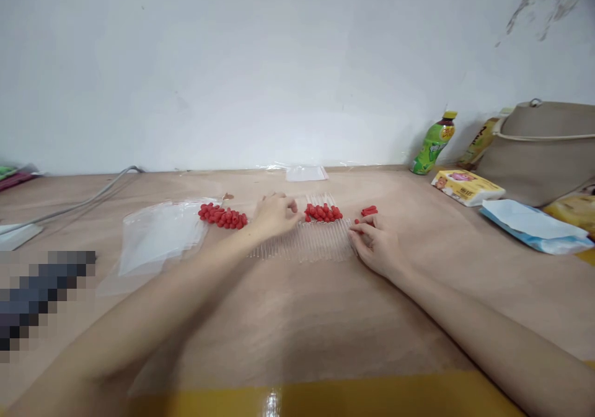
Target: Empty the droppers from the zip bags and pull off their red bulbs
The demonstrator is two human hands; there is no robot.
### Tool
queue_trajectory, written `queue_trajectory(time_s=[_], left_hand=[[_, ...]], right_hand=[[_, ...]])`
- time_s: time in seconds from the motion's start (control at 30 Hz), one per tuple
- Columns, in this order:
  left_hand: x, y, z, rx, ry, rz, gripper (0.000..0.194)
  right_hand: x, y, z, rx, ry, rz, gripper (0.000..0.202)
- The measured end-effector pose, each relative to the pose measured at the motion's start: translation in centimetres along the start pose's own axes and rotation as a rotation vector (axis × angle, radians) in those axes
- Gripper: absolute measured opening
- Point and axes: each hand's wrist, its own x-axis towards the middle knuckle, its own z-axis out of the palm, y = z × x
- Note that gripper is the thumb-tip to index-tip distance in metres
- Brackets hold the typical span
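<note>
A row of thin clear sticks [320,243] lies side by side on the brown table. Small red pieces sit in a cluster [323,212] at the upper ends of the sticks, and another red cluster [223,216] lies to the left. My left hand [276,214] is over the sticks between the two clusters, its fingers curled; anything in them is too small to make out. At the right end of the row, my right hand [375,243] has its thumb and fingertips close together near a small red piece. A few red pieces [370,210] lie just beyond it.
Clear plastic bags [162,237] lie at the left, near a grey cable [102,191]. A small bag [307,173] rests by the wall. At the right are a green bottle [434,144], a yellow packet [467,186], a blue-white packet [534,226] and a beige bag [543,150].
</note>
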Motion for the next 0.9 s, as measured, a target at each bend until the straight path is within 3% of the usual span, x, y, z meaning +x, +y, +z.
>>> queue_trajectory(time_s=[0.1,0.23,0.67,0.8,0.87,0.9], left_hand=[[1.7,1.5,1.3,-0.032,-0.061,-0.058,0.042],[2.9,1.8,2.1,-0.012,-0.074,-0.101,0.042],[3.3,2.3,2.6,-0.127,-0.043,-0.262,0.036],[1.8,1.6,1.3,-0.203,-0.013,-0.283,0.035],[-0.1,0.9,0.1,-0.218,0.055,-0.219,0.032],[-1.3,0.4,-0.6,-0.215,0.127,-0.113,0.029]], right_hand=[[0.0,0.0,-0.1,0.011,0.0,-0.003,0.019],[0.0,-0.1,-0.1,0.015,0.004,-0.017,0.018],[-0.1,-0.1,0.0,0.025,0.018,-0.041,0.017],[0.1,-0.1,-0.1,0.056,0.049,-0.049,0.017],[0.3,-0.2,-0.3,0.064,0.099,-0.082,0.018],[0.4,-0.4,-0.5,0.061,0.129,-0.102,0.02]])
